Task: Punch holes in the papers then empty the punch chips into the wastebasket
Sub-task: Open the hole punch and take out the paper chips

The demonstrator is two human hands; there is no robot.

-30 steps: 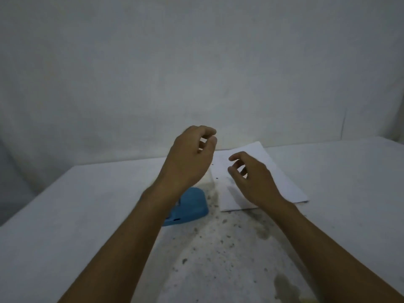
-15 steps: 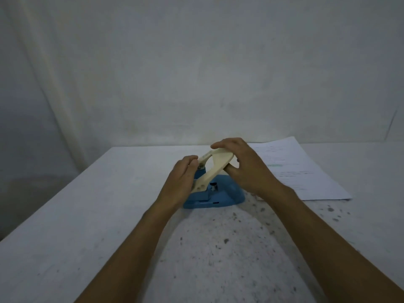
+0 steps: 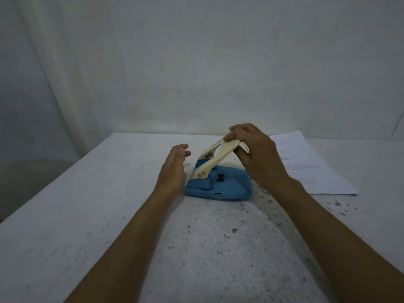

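A blue hole punch [image 3: 225,186] with a cream lever [image 3: 215,158] stands in the middle of the white table [image 3: 87,215]. The lever is raised at a slant. My right hand [image 3: 256,158] grips the lever's upper end with fingers and thumb. My left hand [image 3: 175,169] hovers just left of the punch, fingers straight and apart, holding nothing and not touching it. A printed sheet of paper [image 3: 310,169] lies flat on the table to the right, partly behind my right hand. No wastebasket is in view.
Dark specks and stains dot the tabletop in front of and to the right of the punch. A plain white wall [image 3: 196,62] rises behind the table's far edge. The table's left edge runs diagonally at the left.
My left hand has come off the punch's lever and now hovers open beside it. My right hand still holds the lever's end. The view has shifted slightly, with the punch more central.
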